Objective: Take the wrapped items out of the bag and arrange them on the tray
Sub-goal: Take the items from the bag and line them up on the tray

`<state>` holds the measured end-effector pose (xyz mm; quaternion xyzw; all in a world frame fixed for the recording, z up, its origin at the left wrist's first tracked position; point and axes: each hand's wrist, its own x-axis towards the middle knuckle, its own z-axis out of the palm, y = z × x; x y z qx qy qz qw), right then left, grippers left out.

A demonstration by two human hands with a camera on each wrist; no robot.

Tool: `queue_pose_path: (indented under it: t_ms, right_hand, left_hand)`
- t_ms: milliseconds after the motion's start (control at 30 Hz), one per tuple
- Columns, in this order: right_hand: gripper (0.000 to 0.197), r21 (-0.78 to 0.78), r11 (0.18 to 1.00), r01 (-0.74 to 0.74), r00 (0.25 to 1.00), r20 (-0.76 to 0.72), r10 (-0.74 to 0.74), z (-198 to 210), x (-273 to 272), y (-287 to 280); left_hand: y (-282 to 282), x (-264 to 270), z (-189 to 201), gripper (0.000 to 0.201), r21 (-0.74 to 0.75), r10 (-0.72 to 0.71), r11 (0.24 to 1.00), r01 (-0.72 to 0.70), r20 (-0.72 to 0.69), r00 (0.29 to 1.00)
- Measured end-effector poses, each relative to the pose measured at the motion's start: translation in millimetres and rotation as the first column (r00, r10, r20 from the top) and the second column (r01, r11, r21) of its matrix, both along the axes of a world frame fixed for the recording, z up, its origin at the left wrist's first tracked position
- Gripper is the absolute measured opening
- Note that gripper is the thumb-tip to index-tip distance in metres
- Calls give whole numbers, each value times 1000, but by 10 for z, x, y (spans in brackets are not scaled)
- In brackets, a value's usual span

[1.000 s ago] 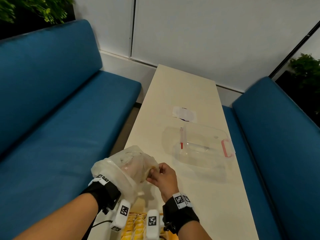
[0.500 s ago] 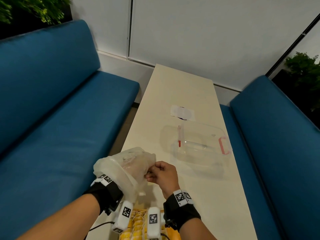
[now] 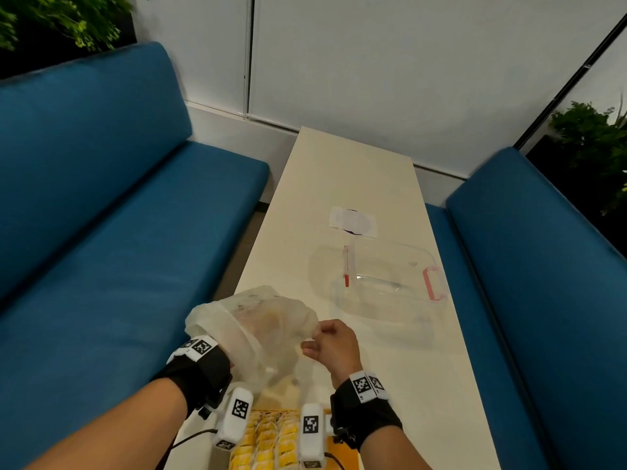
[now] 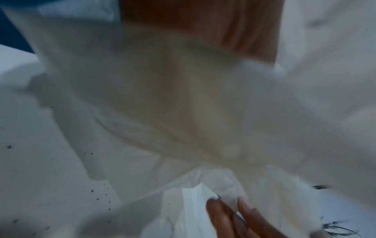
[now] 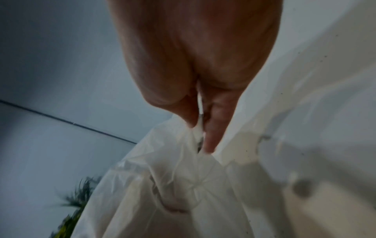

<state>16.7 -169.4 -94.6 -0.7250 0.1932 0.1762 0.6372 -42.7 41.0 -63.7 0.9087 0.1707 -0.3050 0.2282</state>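
A translucent white plastic bag (image 3: 271, 320) is pulled over my left hand (image 3: 251, 317), which is inside it up to the wrist; its fingers show only as a blur through the film. My right hand (image 3: 314, 337) pinches the bag's rim between thumb and fingers (image 5: 211, 128), just right of the bag. Pale wrapped items show faintly inside the bag (image 4: 162, 112). An orange tray (image 3: 341, 449) lies at the near table edge under my wrists, with yellow wrapped items (image 3: 268, 446) in rows on it.
A clear plastic container (image 3: 390, 283) with a pink handle (image 3: 432, 283) sits on the cream table (image 3: 356, 171), right of the bag. A white paper patch (image 3: 353, 222) lies beyond it. Blue sofas (image 3: 118, 232) flank the table on both sides.
The right hand has shifted a little to the right along the bag's rim and stretched it. The left hand stays inside the bag.
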Motion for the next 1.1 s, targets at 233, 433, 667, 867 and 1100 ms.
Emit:
queue_pose_path:
  t_ms: [233,433,667,867,1100]
  right_hand:
    - [63,-447,805,-391,786,293,544,491,-434,183]
    - [12,-527,798,-292,796,329,508,346,-274,251]
    - [14,-472,872,-130,861,383,335,525,90,6]
    - [19,-424,893,-149,859,392,329,677,136,56]
    - [18,-467,865,-183,856,357,374,653,188,20]
  left_hand:
    - [-57,167,-107,75,-204,148,969,-142,13,989]
    - [-338,445,-187,42,-443,403,845,-299,161,901]
    - [-241,289,367,10,-597,276,801,51,443,853]
    - [148,35,601,35,-953,374,290,82,192,907]
    - [566,-159,362,52,-981,520,191,-47,60,852]
